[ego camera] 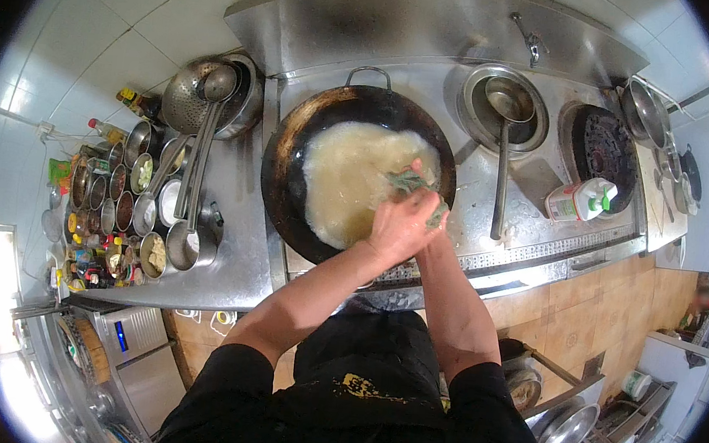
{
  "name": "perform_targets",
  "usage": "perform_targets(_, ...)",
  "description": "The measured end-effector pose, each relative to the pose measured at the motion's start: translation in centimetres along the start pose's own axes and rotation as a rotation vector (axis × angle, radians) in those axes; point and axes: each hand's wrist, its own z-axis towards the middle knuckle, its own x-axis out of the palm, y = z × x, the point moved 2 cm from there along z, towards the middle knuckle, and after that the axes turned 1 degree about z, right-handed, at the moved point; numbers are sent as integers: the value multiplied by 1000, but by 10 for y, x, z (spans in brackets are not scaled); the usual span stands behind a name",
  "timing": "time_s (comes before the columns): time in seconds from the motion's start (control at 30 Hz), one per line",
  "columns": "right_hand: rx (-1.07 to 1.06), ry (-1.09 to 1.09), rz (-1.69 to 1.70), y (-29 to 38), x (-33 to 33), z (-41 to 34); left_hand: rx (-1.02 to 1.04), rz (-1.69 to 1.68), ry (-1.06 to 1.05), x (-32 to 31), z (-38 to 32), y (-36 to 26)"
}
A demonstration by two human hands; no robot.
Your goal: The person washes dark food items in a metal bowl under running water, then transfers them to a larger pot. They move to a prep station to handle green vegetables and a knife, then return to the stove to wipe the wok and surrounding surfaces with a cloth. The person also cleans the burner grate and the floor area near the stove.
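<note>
A large black wok with a loop handle sits on the steel stove, holding cloudy yellowish liquid with some foam. Over its right side, my two hands are pressed together around a wet greenish cloth. My left hand wraps the cloth from the left and covers much of it. Beside it on the right, my right hand grips the same bunched cloth and is largely hidden. The cloth's upper end sticks out above my fingers, over the liquid. A small pinkish bit shows there; I cannot tell what it is.
Right of the wok, a long-handled ladle rests across a steel pot. Farther right stand a white pump bottle and a dark burner. At left are a colander, steel seasoning bowls and several bottles. A tap projects from the backsplash.
</note>
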Motion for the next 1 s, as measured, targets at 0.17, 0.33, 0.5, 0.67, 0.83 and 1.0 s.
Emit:
perform_targets(0.17,-113,-931,-509,-29,45,4,-167,48,-9,6,5,57)
perform_targets(0.33,-134,-958,-1130,6,64,-13,-467,268,225,24,1,138)
perform_targets(0.5,-474,-810,-1570,72,120,-51,-399,432,421,39,6,123)
perform_targets(0.67,-509,-950,-1359,139,144,-131,-356,384,688,100,-19,134)
perform_targets(0.83,-536,-1115,-1269,225,114,-241,-568,-106,297,127,15,105)
perform_targets(1.0,-502,-1106,-1301,314,102,-310,-804,-646,-47,108,56,-30)
